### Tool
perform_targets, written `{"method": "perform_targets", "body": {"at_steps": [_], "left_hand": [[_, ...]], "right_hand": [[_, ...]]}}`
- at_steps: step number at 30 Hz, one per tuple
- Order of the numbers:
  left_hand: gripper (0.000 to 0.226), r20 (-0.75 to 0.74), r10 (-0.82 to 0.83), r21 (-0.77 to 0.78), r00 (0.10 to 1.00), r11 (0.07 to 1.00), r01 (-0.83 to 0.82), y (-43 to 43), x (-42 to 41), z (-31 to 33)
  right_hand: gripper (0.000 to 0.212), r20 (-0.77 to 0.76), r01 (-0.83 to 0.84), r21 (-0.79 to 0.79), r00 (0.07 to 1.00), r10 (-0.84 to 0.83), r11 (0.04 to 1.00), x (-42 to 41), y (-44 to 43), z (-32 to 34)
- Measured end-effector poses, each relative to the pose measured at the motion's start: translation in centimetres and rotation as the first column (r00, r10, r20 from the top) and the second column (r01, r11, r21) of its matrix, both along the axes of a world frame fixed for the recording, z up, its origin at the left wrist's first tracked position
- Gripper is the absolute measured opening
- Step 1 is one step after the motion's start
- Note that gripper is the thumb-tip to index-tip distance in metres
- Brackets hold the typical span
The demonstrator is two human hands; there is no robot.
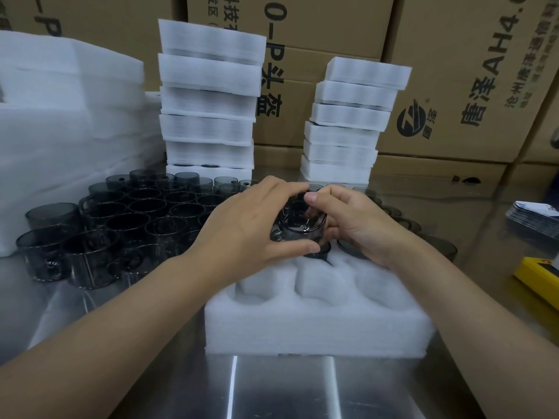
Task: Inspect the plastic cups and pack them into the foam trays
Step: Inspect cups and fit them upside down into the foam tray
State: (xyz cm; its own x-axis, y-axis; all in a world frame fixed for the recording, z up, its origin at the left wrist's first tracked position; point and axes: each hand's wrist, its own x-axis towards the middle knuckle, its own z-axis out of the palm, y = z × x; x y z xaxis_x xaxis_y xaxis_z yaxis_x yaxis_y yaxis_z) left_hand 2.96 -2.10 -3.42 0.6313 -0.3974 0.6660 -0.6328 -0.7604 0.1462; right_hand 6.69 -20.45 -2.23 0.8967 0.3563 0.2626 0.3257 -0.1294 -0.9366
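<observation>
Left hand [245, 225] fingers and right hand [348, 222] fingers both wrap one dark smoky cup [302, 226], held just above the far row of the foam tray [314, 325] at the table's near-middle. Step looks like inspection before seating. Next: lower it into an empty pocket. Loose cups [121, 219] crowd the table's left side.
</observation>
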Motion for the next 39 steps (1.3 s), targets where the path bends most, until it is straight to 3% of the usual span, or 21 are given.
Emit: {"method": "perform_targets", "body": {"at_steps": [3,7,10,13,18,26,31,35,39], "left_hand": [[0.073,-0.084,-0.048,-0.097,0.995,0.995,0.04,-0.1,-0.1,0.5],[0.064,-0.28,-0.237,-0.263,0.93,0.951,0.163,1.3,-0.1,2.0],[0.065,-0.525,-0.378,-0.33,0.763,0.916,0.227,3.3,-0.1,3.4],[0.064,-0.666,-0.469,-0.362,0.58,0.883,0.299,4.9,-0.2,3.9],[0.062,-0.741,-0.491,-0.309,0.458,0.855,0.416,5.6,-0.6,4.6],[0.067,-0.822,-0.44,-0.207,0.362,0.823,0.529,5.9,-0.5,5.4],[0.07,-0.873,-0.32,-0.075,0.368,0.833,0.548,5.1,-0.1,4.8],[0.069,-0.877,-0.339,-0.11,0.341,0.832,0.544,5.6,-0.2,4.8],[0.059,-0.818,-0.357,-0.081,0.451,0.847,0.525,5.8,-0.2,4.7]], "right_hand": [[0.056,0.017,-0.017,-0.001,1.0,0.017,1.0,0.0,0.0,-0.1],[0.061,0.002,-0.036,-0.007,0.999,0.036,0.999,0.2,0.1,0.1],[0.069,-0.075,0.0,0.019,0.997,0.002,1.0,0.3,0.2,0.3],[0.07,-0.12,0.01,0.043,0.993,-0.005,0.999,0.5,0.1,0.3],[0.07,-0.13,0.01,0.014,0.991,-0.008,1.0,0.4,0.1,0.4],[0.071,-0.123,-0.002,-0.007,0.992,0.002,1.0,0.3,0.1,0.4],[0.068,-0.109,-0.013,-0.01,0.994,0.012,1.0,0.2,0.1,0.4],[0.065,-0.092,-0.013,-0.01,0.996,0.012,1.0,0.2,0.2,0.4],[0.064,-0.087,-0.011,-0.005,0.996,0.01,1.0,0.2,0.2,0.4]]}}
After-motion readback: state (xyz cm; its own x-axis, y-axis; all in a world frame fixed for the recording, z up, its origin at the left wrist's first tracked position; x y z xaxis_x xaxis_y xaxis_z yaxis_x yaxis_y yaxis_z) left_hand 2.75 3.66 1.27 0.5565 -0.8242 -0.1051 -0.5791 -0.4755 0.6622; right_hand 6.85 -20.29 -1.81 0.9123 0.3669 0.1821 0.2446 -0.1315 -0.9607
